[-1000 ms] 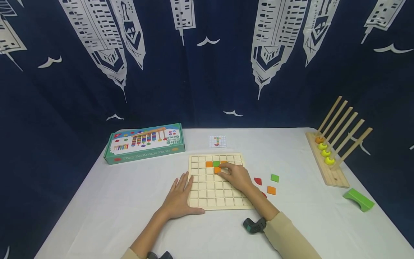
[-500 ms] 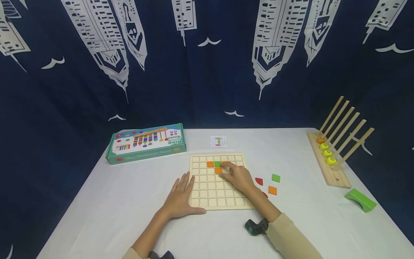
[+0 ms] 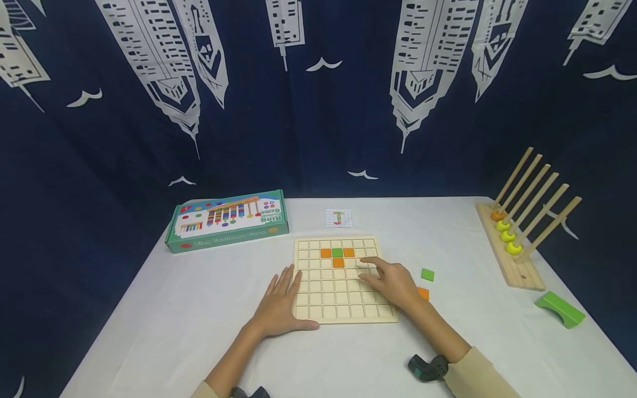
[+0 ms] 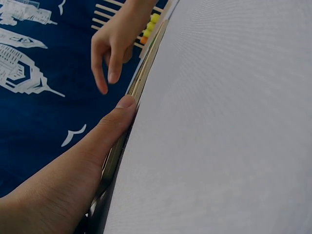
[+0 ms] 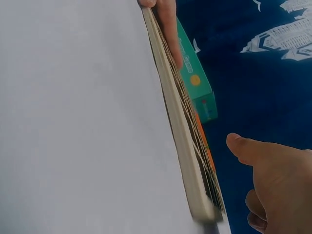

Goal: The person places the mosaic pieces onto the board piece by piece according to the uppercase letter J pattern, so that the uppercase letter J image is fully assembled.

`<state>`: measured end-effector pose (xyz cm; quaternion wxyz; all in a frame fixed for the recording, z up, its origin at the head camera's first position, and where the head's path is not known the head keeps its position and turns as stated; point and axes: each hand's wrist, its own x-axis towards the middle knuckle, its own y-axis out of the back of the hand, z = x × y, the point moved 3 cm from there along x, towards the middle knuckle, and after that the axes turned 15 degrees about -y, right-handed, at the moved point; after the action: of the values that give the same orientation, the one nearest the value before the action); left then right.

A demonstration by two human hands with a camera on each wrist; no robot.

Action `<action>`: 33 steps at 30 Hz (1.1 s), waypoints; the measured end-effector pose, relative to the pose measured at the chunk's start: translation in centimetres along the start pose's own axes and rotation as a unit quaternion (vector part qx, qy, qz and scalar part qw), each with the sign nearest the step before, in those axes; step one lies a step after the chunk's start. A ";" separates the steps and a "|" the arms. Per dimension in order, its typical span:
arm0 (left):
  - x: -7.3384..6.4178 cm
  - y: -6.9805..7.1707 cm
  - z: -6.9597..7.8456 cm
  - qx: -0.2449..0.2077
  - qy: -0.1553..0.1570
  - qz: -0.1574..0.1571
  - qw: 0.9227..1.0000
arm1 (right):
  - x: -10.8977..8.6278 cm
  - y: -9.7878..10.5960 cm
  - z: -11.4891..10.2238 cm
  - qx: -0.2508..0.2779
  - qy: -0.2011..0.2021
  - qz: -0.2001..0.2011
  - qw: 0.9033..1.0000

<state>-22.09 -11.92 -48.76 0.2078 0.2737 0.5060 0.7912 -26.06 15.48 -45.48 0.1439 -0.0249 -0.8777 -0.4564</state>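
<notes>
A wooden grid board [image 3: 318, 304] lies on the white table. In its upper rows sit an orange tile [image 3: 325, 253], a green tile [image 3: 337, 252] and another orange tile [image 3: 349, 252], with a third orange tile [image 3: 338, 263] below the green one. My left hand [image 3: 278, 307] rests at the board's left edge, fingers spread and thumb [image 4: 114, 119] along the near edge. Over the board's right part is my right hand [image 3: 393, 283], thumb and index finger apart and nothing between them. In the right wrist view this hand [image 5: 280, 180] stands above the board's surface.
A loose green tile [image 3: 427, 275] and an orange tile [image 3: 423, 293] lie right of the board. Behind it is a small pattern card [image 3: 339, 218]. A game box [image 3: 226, 221] stands back left; a peg stand [image 3: 517, 271] and green arch block [image 3: 561, 309] are at right.
My right hand has let go of the right orange tile and moved right, uncovering it. The red pieces beside the board are now hidden behind that hand. My left hand has stayed put.
</notes>
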 end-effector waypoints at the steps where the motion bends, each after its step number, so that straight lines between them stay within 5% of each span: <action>1: 0.0 0.0 0.0 -0.001 -0.001 0.001 1.000 | -0.2 0.4 0.4 -0.001 -0.001 0.004 1.000; 17: 0.1 -0.3 -0.1 -0.001 0.003 -0.002 1.000 | -2.4 6.4 10.6 -0.043 -0.076 0.086 0.993; 33: 0.1 -0.2 -0.2 -0.005 0.009 0.000 1.000 | -2.8 6.3 12.9 -0.045 -0.112 0.037 0.992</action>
<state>-22.28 -11.97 -49.02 0.2051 0.2655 0.5036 0.7961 -25.29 29.83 -48.22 0.0597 -0.1150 -0.8652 -0.4844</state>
